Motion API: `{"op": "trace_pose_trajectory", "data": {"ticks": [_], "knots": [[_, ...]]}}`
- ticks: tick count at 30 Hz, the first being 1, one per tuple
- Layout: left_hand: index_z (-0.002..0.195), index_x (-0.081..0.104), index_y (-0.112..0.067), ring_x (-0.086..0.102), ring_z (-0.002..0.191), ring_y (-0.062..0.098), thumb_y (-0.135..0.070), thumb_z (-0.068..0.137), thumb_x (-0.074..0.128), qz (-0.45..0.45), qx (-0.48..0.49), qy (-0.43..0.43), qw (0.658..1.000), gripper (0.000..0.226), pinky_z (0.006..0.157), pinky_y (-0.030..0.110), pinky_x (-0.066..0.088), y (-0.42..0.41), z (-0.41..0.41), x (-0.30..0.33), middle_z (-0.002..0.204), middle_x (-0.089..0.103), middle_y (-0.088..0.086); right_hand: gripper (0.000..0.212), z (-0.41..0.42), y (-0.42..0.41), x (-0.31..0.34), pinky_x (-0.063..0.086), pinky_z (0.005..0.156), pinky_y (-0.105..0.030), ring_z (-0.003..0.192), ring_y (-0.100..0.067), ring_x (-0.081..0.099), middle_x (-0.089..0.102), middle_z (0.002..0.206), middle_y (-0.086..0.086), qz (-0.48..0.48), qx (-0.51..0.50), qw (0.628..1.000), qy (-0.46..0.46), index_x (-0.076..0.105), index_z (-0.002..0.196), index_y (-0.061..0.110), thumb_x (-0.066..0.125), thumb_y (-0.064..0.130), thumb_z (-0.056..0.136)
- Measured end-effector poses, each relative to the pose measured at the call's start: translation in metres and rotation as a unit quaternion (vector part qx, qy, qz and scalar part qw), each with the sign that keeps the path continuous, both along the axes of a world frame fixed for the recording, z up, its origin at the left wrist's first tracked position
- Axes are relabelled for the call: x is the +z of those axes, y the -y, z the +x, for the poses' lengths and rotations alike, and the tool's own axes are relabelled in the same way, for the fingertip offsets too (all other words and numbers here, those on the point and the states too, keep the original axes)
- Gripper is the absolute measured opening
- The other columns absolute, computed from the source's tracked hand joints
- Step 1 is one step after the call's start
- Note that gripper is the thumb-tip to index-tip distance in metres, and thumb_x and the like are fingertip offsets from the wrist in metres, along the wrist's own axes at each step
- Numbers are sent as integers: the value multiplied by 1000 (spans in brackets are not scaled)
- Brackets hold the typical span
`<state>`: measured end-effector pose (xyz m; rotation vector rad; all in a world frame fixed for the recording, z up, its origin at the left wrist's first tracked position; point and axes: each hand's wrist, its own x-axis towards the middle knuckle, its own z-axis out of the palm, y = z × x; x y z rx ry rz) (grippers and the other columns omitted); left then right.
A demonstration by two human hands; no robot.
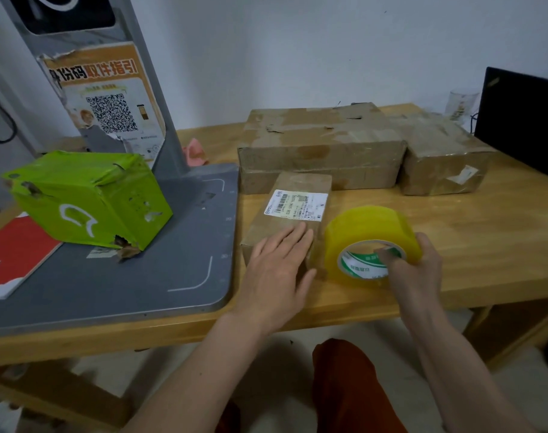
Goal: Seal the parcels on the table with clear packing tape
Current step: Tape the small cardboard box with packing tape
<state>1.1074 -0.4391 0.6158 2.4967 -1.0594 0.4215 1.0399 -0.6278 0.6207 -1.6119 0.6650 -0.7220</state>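
Small parcel (290, 220): it's lying near the counter's (485, 251) front edge, white shipping label (294, 204) facing up.
Left hand (277, 264): fingers straight and spread, it's pressing flat on the parcel's near end.
Tape roll (371, 242): yellowish clear tape, standing on edge just beside the parcel's right side, touching it.
Right hand (418, 265): it's gripping the roll, thumb hooked into the green-printed core, fingers wrapping over the outer rim.
Large box (321, 145): it's sitting behind the small parcel, toward the counter's back edge.
Second box (444, 154): it's resting right beside the large one, toward the back right corner.
Green parcel (88, 198): crumpled, it's sitting tilted on the grey scanner base (141, 276) at the counter's left end.
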Motion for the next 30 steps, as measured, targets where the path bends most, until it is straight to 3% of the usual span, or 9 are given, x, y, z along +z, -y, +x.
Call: {"op": "trace_pose_trajectory", "data": {"ticks": [3,6,11,15,18,20,23,25,30], "knots": [[151,39,-16,26,147,10,-43,95,40,-36,-40,25,998,62,123,38,15,-10,4,-13,157,37,-1,15,0,1,0,45,56,-30,68,-18,57,61,78,-8,10,7,1000,2,59,88,10,65,-3,83],[141,52,-13,36,140,7,-33,94,50,-103,-64,42,992,51,123,27,16,-12,11,-19,147,51,1,15,-1,1,1,45,56,-30,68,-20,57,61,77,-8,14,6,1000,4,59,86,11,66,-3,83],[115,68,-12,59,118,5,-18,76,76,-258,-77,69,960,40,112,31,40,-14,15,-30,119,66,-4,14,-2,1,2,45,56,-28,68,-17,57,61,77,-6,24,15,1000,5,60,89,9,65,-3,85],[94,77,-8,66,100,7,-20,70,82,-322,-48,39,945,27,106,27,46,-10,15,-26,100,73,-1,15,-3,1,2,44,55,-29,66,-17,55,59,74,-5,24,11,1000,6,58,87,9,64,-4,84],[96,70,-17,51,105,10,-40,71,77,-261,-2,-5,965,35,94,26,47,-7,8,-14,107,59,-4,17,-3,2,2,44,55,-28,65,-16,55,59,74,-4,20,8,1000,6,58,85,12,64,-4,84],[110,64,-27,38,123,16,-60,66,69,-173,40,-12,984,55,101,34,43,-4,2,-4,127,45,-2,20,-3,2,2,44,55,-27,66,-15,54,58,74,-3,17,10,1000,3,57,82,15,65,-4,84],[138,48,-41,2,149,30,-73,65,70,-28,120,-36,992,82,121,56,12,6,2,11,159,9,0,22,-2,2,3,44,56,-25,67,-12,55,59,75,-1,12,12,1000,1,57,81,18,65,-2,84],[147,31,-47,-14,149,30,-70,70,71,25,179,-80,980,90,120,59,-3,12,6,16,161,-9,-3,22,-2,3,3,44,55,-25,67,-10,55,60,76,-1,10,14,1000,1,57,81,19,65,-1,85],[151,26,-44,2,144,24,-60,72,76,-54,191,-156,968,95,117,51,27,9,8,11,158,4,-3,18,-2,3,5,45,57,-27,70,-14,56,60,78,-3,15,22,1000,-5,58,84,17,65,1,86]]}}
